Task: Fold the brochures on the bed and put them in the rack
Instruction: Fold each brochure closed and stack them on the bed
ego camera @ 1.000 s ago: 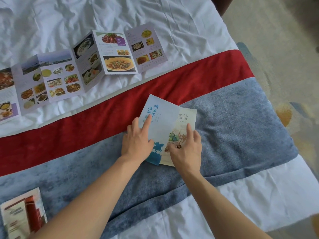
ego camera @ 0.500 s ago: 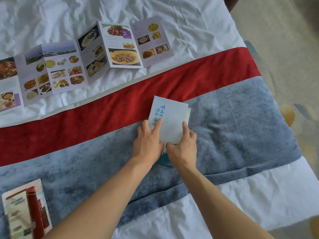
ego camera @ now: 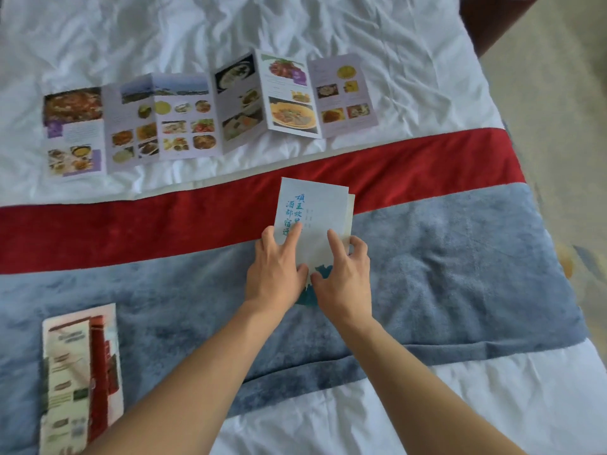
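Note:
A pale blue folded brochure (ego camera: 317,208) with blue lettering lies across the red and grey-blue bands of the bed runner. My left hand (ego camera: 279,267) rests on its lower left part, fingers straight and pressing it flat. My right hand (ego camera: 343,277) presses its lower right part with a straight index finger and the thumb, while the other fingers bend against the brochure's right edge. A long food brochure (ego camera: 203,116) lies unfolded in zigzag panels on the white sheet behind. A folded red and white brochure (ego camera: 82,372) sits at the lower left. No rack is in view.
The bed runner has a red band (ego camera: 131,228) and a grey-blue band (ego camera: 460,264) over a white sheet (ego camera: 164,37). The bed's right edge drops to a patterned carpet (ego camera: 565,126). A dark piece of furniture (ego camera: 489,18) stands at the top right.
The brochure's right panel has been folded over, so it is now one narrow panel. Both hands have drawn close together on its lower part. The view has shifted, showing more of the bed on the left.

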The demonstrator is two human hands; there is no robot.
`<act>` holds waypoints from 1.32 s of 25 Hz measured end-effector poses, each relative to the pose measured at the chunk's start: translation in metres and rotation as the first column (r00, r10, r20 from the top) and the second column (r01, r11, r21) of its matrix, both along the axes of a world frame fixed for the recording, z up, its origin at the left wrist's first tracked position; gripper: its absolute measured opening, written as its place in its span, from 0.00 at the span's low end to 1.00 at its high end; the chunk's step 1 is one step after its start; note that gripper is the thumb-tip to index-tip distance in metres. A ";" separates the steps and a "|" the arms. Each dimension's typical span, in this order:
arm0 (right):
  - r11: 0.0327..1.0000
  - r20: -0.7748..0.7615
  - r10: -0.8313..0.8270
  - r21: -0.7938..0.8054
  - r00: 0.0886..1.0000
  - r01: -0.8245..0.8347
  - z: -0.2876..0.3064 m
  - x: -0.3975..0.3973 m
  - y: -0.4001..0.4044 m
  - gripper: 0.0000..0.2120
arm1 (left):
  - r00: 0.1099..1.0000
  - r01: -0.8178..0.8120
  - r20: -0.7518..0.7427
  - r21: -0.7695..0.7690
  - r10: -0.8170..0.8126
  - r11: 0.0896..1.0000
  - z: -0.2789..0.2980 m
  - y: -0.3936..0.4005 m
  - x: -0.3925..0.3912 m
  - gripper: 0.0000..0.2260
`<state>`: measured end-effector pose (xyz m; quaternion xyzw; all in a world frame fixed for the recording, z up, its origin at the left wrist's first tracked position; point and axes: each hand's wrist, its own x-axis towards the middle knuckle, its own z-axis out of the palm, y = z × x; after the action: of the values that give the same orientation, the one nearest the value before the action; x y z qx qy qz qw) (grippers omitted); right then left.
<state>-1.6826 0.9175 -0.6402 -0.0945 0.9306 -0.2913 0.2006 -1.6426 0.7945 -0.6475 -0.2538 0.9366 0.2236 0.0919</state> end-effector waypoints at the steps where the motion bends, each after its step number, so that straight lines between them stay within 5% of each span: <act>1: 0.998 -0.029 0.067 0.010 0.997 -0.067 0.000 0.005 -0.013 0.35 | 0.999 -0.032 -0.014 -0.009 0.032 0.999 0.002 -0.014 0.011 0.34; 16: 0.885 -0.008 0.462 -0.052 0.887 -0.462 -0.005 0.215 -0.191 0.31 | 0.936 -0.349 0.004 -0.108 0.351 0.931 0.003 -0.174 0.273 0.33; 33: 0.852 0.117 0.498 0.120 0.859 -0.510 -0.026 0.327 -0.225 0.32 | 0.927 -0.373 0.070 0.038 0.370 0.927 -0.029 -0.206 0.389 0.31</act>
<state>-1.3558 0.6923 -0.6661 -0.3081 0.8831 -0.1628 0.3142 -1.2538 0.5889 -0.6761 -0.4307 0.8624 0.2527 0.0829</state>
